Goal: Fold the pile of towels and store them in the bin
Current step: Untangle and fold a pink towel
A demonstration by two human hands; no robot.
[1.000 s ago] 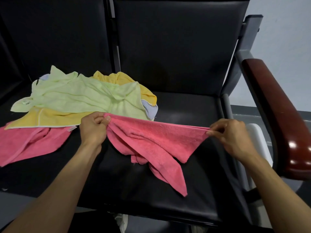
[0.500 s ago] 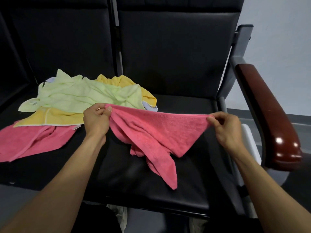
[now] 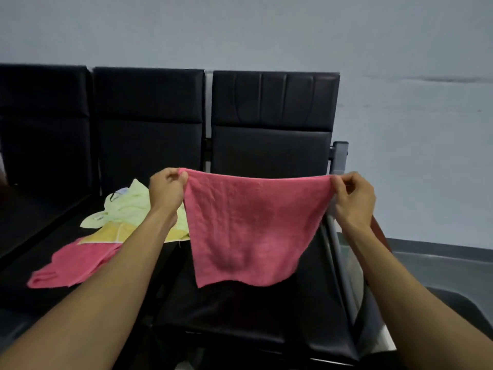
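A pink towel (image 3: 250,225) hangs spread out in the air above the right-hand seat. My left hand (image 3: 166,189) pinches its top left corner and my right hand (image 3: 353,194) pinches its top right corner. Its lower edge dangles free over the black seat (image 3: 240,311). On the middle seat lies the pile: a light green towel (image 3: 128,204) on top, a yellow towel (image 3: 112,233) under it, and a second pink towel (image 3: 74,265) at the front. My left forearm hides part of the pile. No bin can be made out.
A row of black padded seats (image 3: 149,145) stands against a grey wall. A metal armrest post (image 3: 340,156) and rail (image 3: 338,252) run along the right seat's edge. A dark grey surface (image 3: 453,303) lies low at the right.
Both hands have raised the pink towel off the seat and pulled it wide, so it now hangs flat. The view has tilted upward, showing the seat backs and wall.
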